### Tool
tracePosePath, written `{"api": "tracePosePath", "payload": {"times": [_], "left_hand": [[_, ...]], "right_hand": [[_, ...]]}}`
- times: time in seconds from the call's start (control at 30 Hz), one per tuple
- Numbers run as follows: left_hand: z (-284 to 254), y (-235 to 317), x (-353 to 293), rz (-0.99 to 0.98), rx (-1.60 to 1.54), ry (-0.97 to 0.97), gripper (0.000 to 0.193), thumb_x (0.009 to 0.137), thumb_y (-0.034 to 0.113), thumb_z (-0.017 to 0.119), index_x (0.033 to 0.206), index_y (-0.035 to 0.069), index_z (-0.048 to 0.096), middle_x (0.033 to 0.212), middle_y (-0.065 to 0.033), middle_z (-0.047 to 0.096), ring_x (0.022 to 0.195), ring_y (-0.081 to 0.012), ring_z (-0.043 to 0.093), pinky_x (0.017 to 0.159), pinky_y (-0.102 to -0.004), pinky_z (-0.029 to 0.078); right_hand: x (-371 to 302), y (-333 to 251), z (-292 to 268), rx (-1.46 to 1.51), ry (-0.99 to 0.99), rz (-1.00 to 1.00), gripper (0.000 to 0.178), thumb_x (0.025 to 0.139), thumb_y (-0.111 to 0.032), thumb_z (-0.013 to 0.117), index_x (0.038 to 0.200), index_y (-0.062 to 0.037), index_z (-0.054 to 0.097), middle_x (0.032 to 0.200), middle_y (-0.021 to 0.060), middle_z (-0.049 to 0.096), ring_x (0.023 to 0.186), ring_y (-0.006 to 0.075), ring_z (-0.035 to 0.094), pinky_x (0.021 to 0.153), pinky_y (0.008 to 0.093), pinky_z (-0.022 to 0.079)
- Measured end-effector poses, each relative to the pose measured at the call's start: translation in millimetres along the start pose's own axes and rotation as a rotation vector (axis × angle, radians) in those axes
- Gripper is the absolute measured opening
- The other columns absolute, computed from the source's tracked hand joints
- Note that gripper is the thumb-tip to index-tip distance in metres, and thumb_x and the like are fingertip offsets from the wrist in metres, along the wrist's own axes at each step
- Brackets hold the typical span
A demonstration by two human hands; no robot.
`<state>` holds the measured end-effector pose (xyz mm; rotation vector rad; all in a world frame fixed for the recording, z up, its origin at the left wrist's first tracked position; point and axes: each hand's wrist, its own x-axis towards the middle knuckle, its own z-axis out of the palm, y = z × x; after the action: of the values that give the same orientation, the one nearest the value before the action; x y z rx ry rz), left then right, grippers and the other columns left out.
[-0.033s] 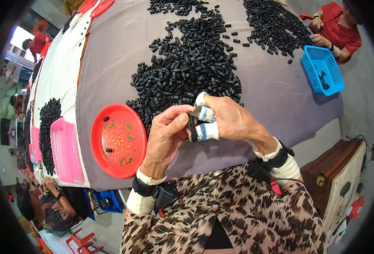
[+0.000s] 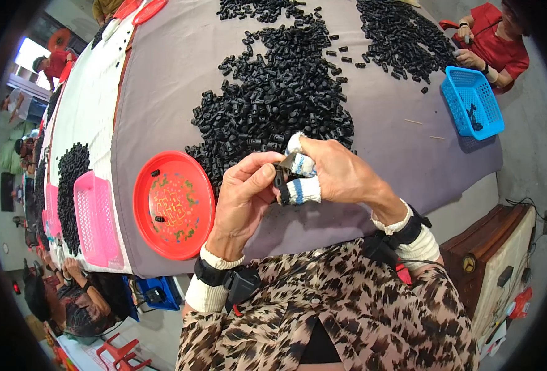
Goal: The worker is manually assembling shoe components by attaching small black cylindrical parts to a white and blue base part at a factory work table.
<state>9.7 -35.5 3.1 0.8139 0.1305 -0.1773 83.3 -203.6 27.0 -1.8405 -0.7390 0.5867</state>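
Note:
Above the table's near edge, my left hand (image 2: 247, 190) is closed, pinching a small black plastic part (image 2: 281, 180) between thumb and fingers. My right hand (image 2: 342, 172) meets it from the other side, its fingers wrapped in white cloth with blue stripes. A thin, dark, flat piece like a small blade (image 2: 288, 161) sticks out of the right fingers against the part. The fingers partly hide both. Just beyond my hands lies a big heap of similar black parts (image 2: 276, 99). To the left, a red plate (image 2: 142, 204) has a few black parts in it.
A blue basket (image 2: 456, 102) with some black pieces stands at the right, beside a co-worker in red (image 2: 499, 46). Two thin sticks (image 2: 413, 122) lie on the grey cloth. Farther left are a pink basket (image 2: 94, 213) and another black heap (image 2: 73, 185).

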Motion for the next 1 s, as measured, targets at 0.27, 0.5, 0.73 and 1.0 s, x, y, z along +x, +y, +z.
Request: {"api": "tracePosePath", "payload": {"times": [0.27,0.5,0.73,1.0], "left_hand": [[0.0,-0.7,-0.6,-0.005,0.005,0.029,0.019,0.086,0.012,0.059,0.101,0.001,0.059,0.089,-0.0045,0.062,0.068,-0.0072,0.056,0.061,-0.0215,0.048],[2.4,-0.6,-0.9,0.016,0.046,0.033,0.019,0.086,0.012,0.059,0.101,0.001,0.059,0.088,-0.0041,0.062,0.067,-0.0067,0.055,0.061,-0.0214,0.049],[2.1,-1.9,0.2,0.017,0.036,0.044,0.020,0.086,0.012,0.059,0.101,0.000,0.059,0.087,-0.0045,0.062,0.066,-0.0067,0.056,0.059,-0.0213,0.050],[4.2,-0.7,-1.0,0.016,0.071,0.057,0.020,0.086,0.013,0.058,0.102,0.000,0.060,0.086,-0.0040,0.062,0.067,-0.0068,0.056,0.062,-0.0214,0.050]], "right_hand": [[1.3,-4.9,1.5,-0.061,-0.032,-0.007,0.043,0.066,-0.032,0.071,0.078,0.0004,0.046,0.066,0.0145,0.055,0.059,0.0274,0.056,0.057,0.0361,0.043],[2.1,-2.3,1.8,-0.095,-0.030,-0.032,0.042,0.066,-0.031,0.071,0.078,0.0006,0.046,0.067,0.0154,0.056,0.063,0.0311,0.058,0.058,0.0374,0.044],[1.3,-0.9,2.3,-0.062,-0.028,-0.020,0.042,0.066,-0.033,0.070,0.079,0.0006,0.047,0.068,0.0154,0.056,0.062,0.0302,0.058,0.058,0.0373,0.044],[2.8,-1.4,4.6,-0.065,-0.049,-0.067,0.040,0.068,-0.029,0.070,0.080,0.0020,0.047,0.070,0.0170,0.057,0.064,0.0338,0.058,0.058,0.0382,0.044]]}}
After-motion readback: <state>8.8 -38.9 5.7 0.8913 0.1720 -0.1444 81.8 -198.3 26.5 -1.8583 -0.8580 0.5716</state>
